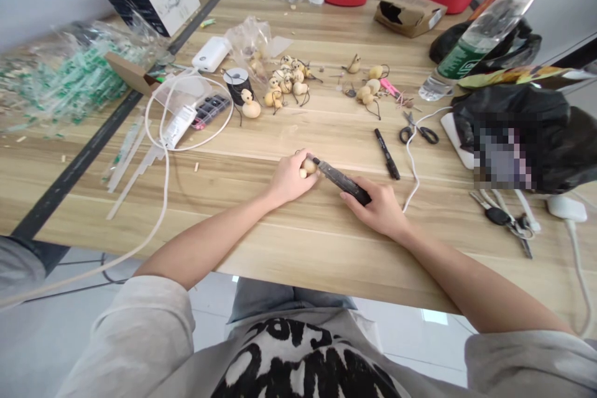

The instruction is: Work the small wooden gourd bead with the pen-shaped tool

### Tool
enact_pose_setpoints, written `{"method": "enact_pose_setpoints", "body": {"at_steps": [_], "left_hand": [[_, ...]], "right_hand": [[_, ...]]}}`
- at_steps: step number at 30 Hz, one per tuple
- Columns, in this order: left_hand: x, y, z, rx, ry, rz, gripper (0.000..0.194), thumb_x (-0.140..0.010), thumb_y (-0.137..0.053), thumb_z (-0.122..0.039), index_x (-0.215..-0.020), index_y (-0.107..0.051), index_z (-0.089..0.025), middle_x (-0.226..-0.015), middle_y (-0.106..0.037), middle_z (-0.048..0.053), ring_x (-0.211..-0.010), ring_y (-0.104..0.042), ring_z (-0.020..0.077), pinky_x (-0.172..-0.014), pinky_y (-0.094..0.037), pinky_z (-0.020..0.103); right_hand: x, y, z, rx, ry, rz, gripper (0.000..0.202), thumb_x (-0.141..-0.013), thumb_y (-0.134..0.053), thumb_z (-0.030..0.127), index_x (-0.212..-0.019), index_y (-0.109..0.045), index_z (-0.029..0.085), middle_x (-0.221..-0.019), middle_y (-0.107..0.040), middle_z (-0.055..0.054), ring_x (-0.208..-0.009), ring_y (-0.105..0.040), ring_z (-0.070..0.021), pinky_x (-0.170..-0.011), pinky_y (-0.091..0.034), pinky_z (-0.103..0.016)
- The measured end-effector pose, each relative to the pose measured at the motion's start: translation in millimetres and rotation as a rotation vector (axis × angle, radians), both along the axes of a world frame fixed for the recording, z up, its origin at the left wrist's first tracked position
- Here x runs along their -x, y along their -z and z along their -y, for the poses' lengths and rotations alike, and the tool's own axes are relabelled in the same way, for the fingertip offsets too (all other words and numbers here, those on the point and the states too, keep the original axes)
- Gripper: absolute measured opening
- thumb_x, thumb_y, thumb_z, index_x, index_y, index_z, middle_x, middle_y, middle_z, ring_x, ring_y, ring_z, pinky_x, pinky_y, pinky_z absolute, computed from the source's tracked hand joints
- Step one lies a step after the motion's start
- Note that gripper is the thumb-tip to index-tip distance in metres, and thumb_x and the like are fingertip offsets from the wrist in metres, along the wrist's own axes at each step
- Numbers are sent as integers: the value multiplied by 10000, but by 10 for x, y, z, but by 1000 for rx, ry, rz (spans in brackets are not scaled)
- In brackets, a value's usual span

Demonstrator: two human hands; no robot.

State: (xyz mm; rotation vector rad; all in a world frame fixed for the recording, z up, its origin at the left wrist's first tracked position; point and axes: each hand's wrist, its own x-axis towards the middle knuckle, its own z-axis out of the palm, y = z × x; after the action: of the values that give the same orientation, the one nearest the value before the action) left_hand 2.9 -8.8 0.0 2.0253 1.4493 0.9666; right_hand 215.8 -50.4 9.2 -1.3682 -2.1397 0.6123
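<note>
Near the table's middle, my left hand (291, 179) is closed around a small pale gourd (308, 166). Beside it on the right, my right hand (377, 204) wraps round the handle of a dark pen-shaped tool (342, 181). The tool's tip meets the upper right side of the gourd, close to my left fingertips; exact contact is too small to tell. Beyond my hands lie several small gourds with dark cords (290, 78), some with drawn faces. A gourd figure (250, 106) stands by a spool of black cord (237, 84).
A black marker (387, 154) and scissors (417, 130) lie right of my hands. Further right are a bottle (466, 53), black bags (559, 130) and keys (506, 219). A white cable (165, 193), glue sticks (135, 165) and plastic-wrapped pieces (79, 81) occupy the left.
</note>
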Motion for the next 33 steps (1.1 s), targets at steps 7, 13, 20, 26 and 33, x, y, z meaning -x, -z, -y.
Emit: {"method": "enact_pose_setpoints", "body": {"at_steps": [7,13,20,26,33], "left_hand": [[-2,-18,4,20,4,6,193,-706,-635,-202,-897,-620,-175,-853,-697,17,-764,-628,140,-752,-464,247],[1,-20,3,28,-5,-4,218,-680,-625,-193,-897,-619,-183,-842,-697,11,-737,-624,137,-724,-463,240],[0,-18,5,22,-15,15,223,-668,-631,-200,-889,-631,-178,-830,-702,9,-715,-620,134,-696,-456,236],[-5,-17,5,32,-49,29,230,-699,-664,-273,-901,-632,-166,-844,-708,35,-747,-637,152,-712,-465,253],[-7,-33,2,35,-43,56,199,-693,-655,-241,-879,-621,-179,-875,-710,24,-765,-637,143,-734,-469,247]], "right_hand": [[-1,2,4,20,4,20,262,-830,-552,338,-1009,-653,176,-800,-712,-49,-694,-660,-204,-629,-480,-289],[3,-2,14,19,-3,28,255,-827,-549,347,-997,-651,187,-788,-714,-48,-689,-658,-210,-619,-471,-290],[-3,18,13,10,-4,45,272,-829,-551,342,-1027,-646,182,-803,-712,-54,-690,-656,-213,-621,-466,-291],[0,19,1,-16,21,23,253,-837,-545,350,-992,-647,178,-764,-699,-46,-661,-643,-200,-603,-464,-282],[-2,4,11,-4,-2,8,244,-839,-544,348,-993,-648,190,-764,-699,-41,-670,-648,-200,-606,-470,-280]]}}
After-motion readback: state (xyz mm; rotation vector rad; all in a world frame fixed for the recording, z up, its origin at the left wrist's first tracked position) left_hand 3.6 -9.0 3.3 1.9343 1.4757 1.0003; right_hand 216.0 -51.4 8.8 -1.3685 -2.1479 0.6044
